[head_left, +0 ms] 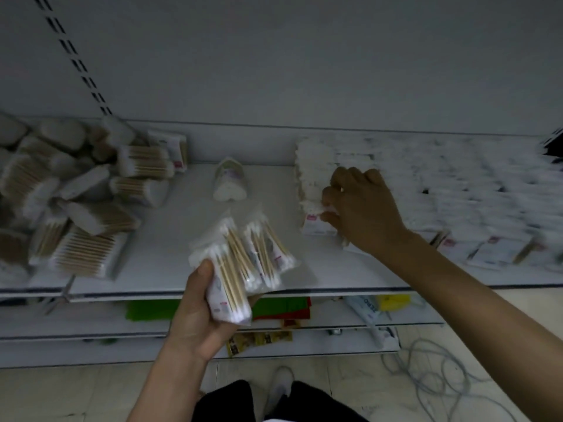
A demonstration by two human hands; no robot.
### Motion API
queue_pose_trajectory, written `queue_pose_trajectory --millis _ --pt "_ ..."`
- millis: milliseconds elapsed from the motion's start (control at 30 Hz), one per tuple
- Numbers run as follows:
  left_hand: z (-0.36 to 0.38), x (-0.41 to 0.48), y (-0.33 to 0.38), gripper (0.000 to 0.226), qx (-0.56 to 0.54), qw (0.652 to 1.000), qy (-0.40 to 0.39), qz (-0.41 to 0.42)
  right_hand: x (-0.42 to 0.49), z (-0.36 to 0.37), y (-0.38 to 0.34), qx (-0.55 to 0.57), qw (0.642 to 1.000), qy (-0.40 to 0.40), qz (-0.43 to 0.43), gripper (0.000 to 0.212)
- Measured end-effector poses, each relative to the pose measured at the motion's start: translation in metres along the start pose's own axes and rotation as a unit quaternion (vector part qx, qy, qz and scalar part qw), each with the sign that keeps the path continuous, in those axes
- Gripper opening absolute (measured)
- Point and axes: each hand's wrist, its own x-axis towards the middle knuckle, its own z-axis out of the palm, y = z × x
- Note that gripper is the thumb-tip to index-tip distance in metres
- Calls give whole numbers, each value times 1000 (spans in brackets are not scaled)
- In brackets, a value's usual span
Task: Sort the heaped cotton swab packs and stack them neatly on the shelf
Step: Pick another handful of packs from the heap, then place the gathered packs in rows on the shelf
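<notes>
Your L hand (195, 309) grips fanned swab packs (243, 260), sticks running near-to-far; R hand (361, 208) pinches stacked pack (315, 228) on shelf (170, 239).

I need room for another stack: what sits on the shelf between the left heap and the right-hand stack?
In the head view, only one heart-shaped swab pack lies there; the shelf around it is bare.

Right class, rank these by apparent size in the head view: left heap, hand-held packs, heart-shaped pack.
1. left heap
2. hand-held packs, though nearness to the camera enlarges them
3. heart-shaped pack
</notes>
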Motion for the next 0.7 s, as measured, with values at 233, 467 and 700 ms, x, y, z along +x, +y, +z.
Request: queue_pose_trajectory --millis 233,467,700 --pt "-13 2 0 45 -1 999 -53 -11 -45 -37 -27 365 923 70 103 44" --pt "-15 -3 -7 39 59 993 -69 -70 -83 -37 -47 696 672 -120 221 17" --pt "-5 18 -16 45 85 976 -186 -78 -73 -41 -25 539 831 -73 119 28"
